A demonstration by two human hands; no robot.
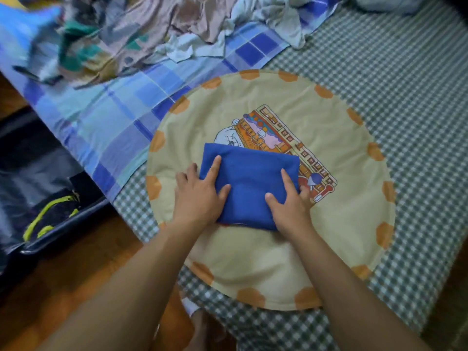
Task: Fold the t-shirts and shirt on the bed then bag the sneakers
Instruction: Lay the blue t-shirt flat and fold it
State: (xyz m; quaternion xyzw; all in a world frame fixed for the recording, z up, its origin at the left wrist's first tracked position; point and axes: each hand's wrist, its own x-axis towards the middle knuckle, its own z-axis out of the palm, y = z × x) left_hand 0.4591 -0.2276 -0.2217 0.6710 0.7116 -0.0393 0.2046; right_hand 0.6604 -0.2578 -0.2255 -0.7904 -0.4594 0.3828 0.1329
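Note:
A blue t-shirt (pixel 253 178), folded into a small rectangle, lies on a round cream cloth (pixel 342 198) with orange dots and a cartoon print, spread on the bed. My left hand (pixel 200 196) rests on its left edge, thumb and forefinger flat on the fabric, the other fingers on the cloth beside it. My right hand (pixel 291 203) lies on its right edge with the thumb on top and fingers along the side. A heap of unfolded clothes (pixel 121 34) sits at the far left of the bed. No sneakers can be made out.
The bed has a green checked sheet (pixel 405 97) and a blue plaid sheet (pixel 106 117). A dark bag with yellow-green trim (pixel 50 214) lies on the wooden floor (pixel 76 274) to the left. White crumpled garments (pixel 276 13) lie at the back.

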